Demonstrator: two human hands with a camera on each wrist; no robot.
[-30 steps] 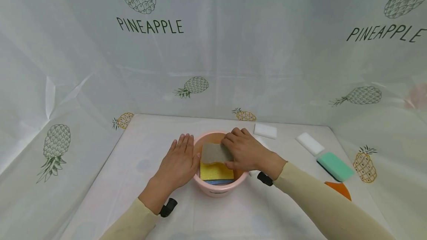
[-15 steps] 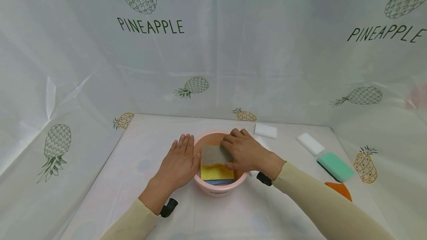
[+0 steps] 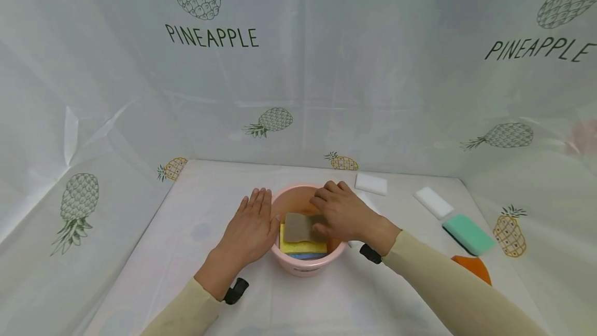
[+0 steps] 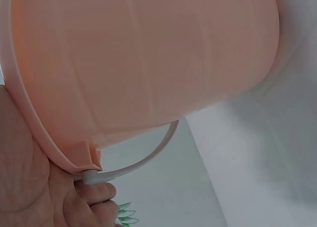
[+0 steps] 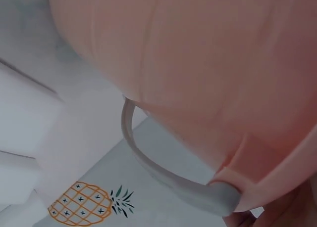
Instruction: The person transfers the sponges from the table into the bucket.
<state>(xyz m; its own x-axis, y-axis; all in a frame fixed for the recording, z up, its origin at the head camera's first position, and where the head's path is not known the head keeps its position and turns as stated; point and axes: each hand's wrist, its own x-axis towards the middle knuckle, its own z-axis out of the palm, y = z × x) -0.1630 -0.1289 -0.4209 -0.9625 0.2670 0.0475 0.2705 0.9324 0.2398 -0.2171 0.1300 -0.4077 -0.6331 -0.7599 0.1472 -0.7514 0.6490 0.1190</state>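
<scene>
A pink bucket (image 3: 305,268) stands on the table between both hands. My left hand (image 3: 249,229) rests with straight fingers against its left rim. My right hand (image 3: 345,212) reaches over the right side and grips a grey-brown sponge (image 3: 299,228) by its right end, inside the bucket. Beneath that sponge lies a yellow sponge (image 3: 290,247), with a blue edge (image 3: 307,256) showing below it. Both wrist views show the bucket's outer wall and its grey handle (image 4: 143,165), which hangs at the far side. The right fingertips are hidden in the wrist view.
To the right lie two white sponge blocks, one near the back (image 3: 371,184) and one farther right (image 3: 434,202). Beside the latter are a green sponge (image 3: 468,234) with a dark underside and an orange piece (image 3: 474,268), partly covered by the right sleeve. A pineapple-print sheet (image 3: 298,77) encloses the table.
The grey-brown sponge has shifted toward the near side of the bucket and covers more of the yellow one. My left hand has stayed in place.
</scene>
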